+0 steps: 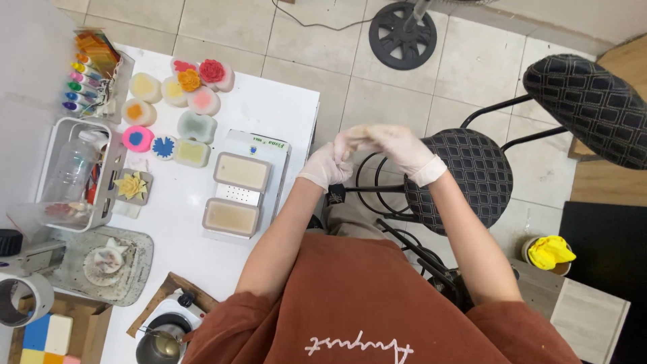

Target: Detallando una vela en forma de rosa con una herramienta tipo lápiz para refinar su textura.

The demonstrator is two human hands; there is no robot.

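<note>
Both my hands wear thin white gloves and meet in the air to the right of the white table (269, 114), above the tiled floor. My left hand (328, 165) is curled, its fingers bunched. My right hand (403, 148) reaches across and pinches the glove at the left hand's fingertips (357, 135). Neither hand holds any other object. Nearest on the table are two rectangular moulds filled with pale beige material (242, 171) (231, 217), resting on a white boxy device (259, 145).
Flower-shaped coloured soaps (189, 81) lie at the table's far side, beside marker pens (77, 87) and a white basket with a bottle (71, 172). A small pot on a hotplate (162, 340) stands near me. A black stool (472, 182), a second seat (593, 108) and a fan base (402, 35) stand on the floor.
</note>
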